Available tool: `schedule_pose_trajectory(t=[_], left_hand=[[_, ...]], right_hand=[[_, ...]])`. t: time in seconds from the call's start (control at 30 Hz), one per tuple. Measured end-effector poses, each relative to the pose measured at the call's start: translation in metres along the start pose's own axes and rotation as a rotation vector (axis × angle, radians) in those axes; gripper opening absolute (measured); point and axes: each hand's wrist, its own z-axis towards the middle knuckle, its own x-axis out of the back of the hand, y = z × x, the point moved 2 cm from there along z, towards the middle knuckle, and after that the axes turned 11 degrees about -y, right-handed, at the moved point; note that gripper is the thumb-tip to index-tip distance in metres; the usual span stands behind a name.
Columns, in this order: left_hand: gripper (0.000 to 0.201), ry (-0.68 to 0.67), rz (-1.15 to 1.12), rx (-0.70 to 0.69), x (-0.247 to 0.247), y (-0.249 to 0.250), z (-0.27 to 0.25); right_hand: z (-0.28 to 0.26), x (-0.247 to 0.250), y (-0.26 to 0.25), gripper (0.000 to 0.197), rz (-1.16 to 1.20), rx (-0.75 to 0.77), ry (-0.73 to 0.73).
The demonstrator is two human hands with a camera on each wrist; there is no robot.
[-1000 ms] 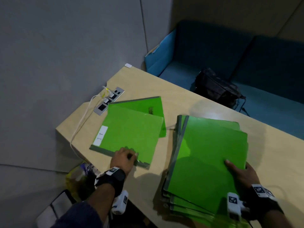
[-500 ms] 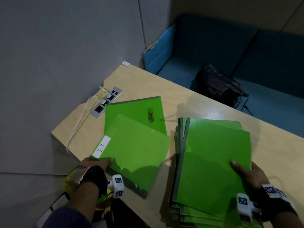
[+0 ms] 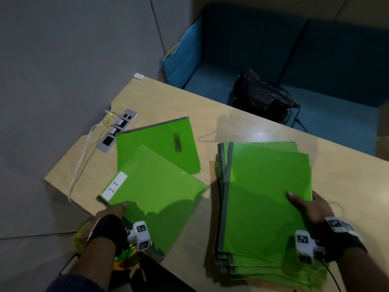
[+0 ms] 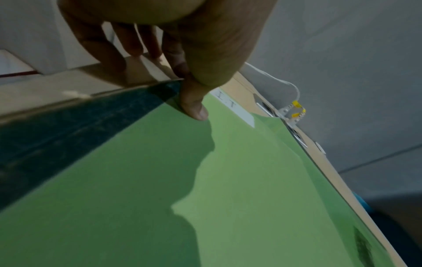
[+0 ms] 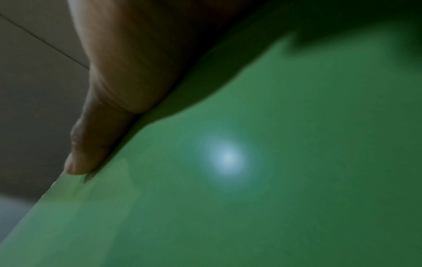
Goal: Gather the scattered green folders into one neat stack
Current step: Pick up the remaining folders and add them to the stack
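A green folder with a white "I.T" label [image 3: 155,186] lies at the front left of the wooden table [image 3: 252,127], its near corner past the edge. My left hand [image 3: 113,211] pinches its dark spine edge; the left wrist view shows the thumb [image 4: 194,108] on the cover [image 4: 251,198] and the fingers underneath. It partly covers a second green folder [image 3: 160,142]. To the right sits a stack of several green folders [image 3: 267,197]. My right hand [image 3: 307,205] holds the stack's right edge, thumb [image 5: 91,144] on the top cover [image 5: 274,180]; its fingers are hidden.
A socket panel [image 3: 116,131] with white cables [image 3: 84,161] is set into the table's left corner, beside the second folder. A black bag [image 3: 261,95] lies on the blue sofa [image 3: 210,81] behind the table. A grey wall panel stands at the left.
My left hand went from the top of the labelled folder to its near edge and drew it towards me and right, so it overhangs the table. The right hand stayed on the stack.
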Motion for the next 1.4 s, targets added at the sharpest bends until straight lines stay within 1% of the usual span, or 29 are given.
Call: schedule_pose_trajectory(t=[0.07,0.1,0.17,0.33,0.4,0.43,0.47,0.5,0.53,0.57,0.6,0.63,0.67,0.7,0.77,0.8,0.83,0.9,0.93,0.97,1.03,1.1,1.13,1.17,1.23,1.27,1.33,1.4], left_hand=[[0.042,0.043,0.047,-0.037,-0.001,0.011,-0.010],[0.045,0.076,0.033,-0.041,-0.004,0.014,-0.012],[0.056,0.143,-0.057,-0.029,-0.009,0.013,-0.022],[0.052,0.252,-0.088,-0.070,-0.021,-0.006,-0.026],[0.052,0.302,-0.116,-0.060,-0.021,-0.013,-0.030],[0.053,0.297,-0.130,-0.044,-0.020,-0.017,-0.032],[0.053,0.259,-0.131,-0.026,-0.020,-0.021,-0.028],[0.055,0.242,-0.128,-0.007,-0.020,-0.034,-0.001],[0.061,0.216,-0.155,0.034,-0.020,-0.048,0.033],[0.072,0.189,-0.133,0.029,-0.020,-0.060,0.062],[0.083,0.167,-0.092,0.024,-0.019,-0.066,0.075],[0.090,0.153,-0.122,0.070,-0.018,-0.064,0.068],[0.098,0.150,-0.158,0.100,-0.018,-0.055,0.040],[0.104,0.149,-0.077,0.109,-0.015,-0.043,0.002],[0.104,0.110,0.083,0.068,-0.012,-0.034,-0.026],[0.103,0.094,0.129,0.036,-0.012,-0.034,-0.024],[0.103,0.102,0.118,0.043,-0.010,-0.037,-0.018],[0.099,0.109,0.128,0.033,-0.007,-0.041,-0.011],[0.095,0.109,0.130,0.000,-0.005,-0.041,-0.009],[0.091,0.122,0.131,-0.004,-0.005,-0.041,-0.015],[0.088,0.175,0.086,-0.018,-0.004,-0.036,-0.028],[0.086,0.209,0.002,-0.031,-0.006,-0.032,-0.036],[0.086,0.214,-0.072,-0.064,-0.005,-0.026,-0.038],[0.083,0.210,-0.172,-0.125,-0.003,-0.020,-0.042],[0.072,0.217,-0.438,-0.315,0.004,-0.002,-0.048],[0.064,0.221,-0.524,-0.420,0.011,0.010,-0.052],[0.045,0.233,-0.564,-0.636,0.031,0.041,-0.072],[0.022,0.248,-0.515,-0.863,0.057,0.081,-0.097]], right_hand=[[-0.004,-0.001,-0.003,0.056,0.034,0.014,0.000],[-0.005,-0.001,-0.004,0.054,0.051,0.014,-0.001],[-0.007,-0.003,-0.004,0.059,0.054,0.004,-0.020],[-0.012,-0.005,-0.005,0.063,0.073,-0.006,-0.044],[-0.013,-0.005,-0.005,0.063,0.059,-0.006,-0.050],[-0.013,-0.005,-0.004,0.064,0.050,-0.004,-0.058],[-0.012,-0.004,-0.003,0.066,0.045,-0.010,-0.065],[-0.012,-0.005,-0.003,0.068,0.040,-0.017,-0.069],[-0.013,-0.005,-0.004,0.071,0.035,-0.018,-0.073],[-0.012,-0.005,-0.004,0.074,0.033,-0.018,-0.074],[-0.012,-0.005,-0.004,0.075,0.035,-0.021,-0.070],[-0.012,-0.004,-0.004,0.076,0.036,-0.022,-0.063],[-0.010,-0.003,-0.003,0.078,0.032,-0.026,-0.053],[-0.010,-0.002,-0.002,0.082,0.025,-0.023,-0.049],[-0.009,-0.001,-0.001,0.086,0.016,-0.026,-0.053],[-0.010,-0.001,-0.002,0.087,0.008,-0.029,-0.053],[-0.010,-0.001,-0.003,0.087,-0.002,-0.027,-0.051],[-0.011,-0.002,-0.004,0.082,-0.024,-0.022,-0.036],[-0.011,-0.002,-0.004,0.078,-0.033,-0.022,-0.029],[-0.012,-0.002,-0.004,0.073,-0.036,-0.028,-0.023],[-0.014,-0.002,-0.006,0.061,-0.033,-0.031,-0.017],[-0.016,-0.002,-0.008,0.054,-0.037,-0.030,-0.016],[-0.017,-0.002,-0.008,0.054,-0.039,-0.029,-0.022],[-0.017,-0.003,-0.008,0.055,-0.038,-0.029,-0.024],[-0.020,-0.003,-0.008,0.057,-0.050,-0.032,-0.023],[-0.021,-0.004,-0.008,0.059,-0.057,-0.039,-0.022],[-0.021,-0.004,-0.008,0.059,-0.050,-0.041,-0.018],[-0.022,-0.003,-0.009,0.061,-0.042,-0.035,-0.027]])
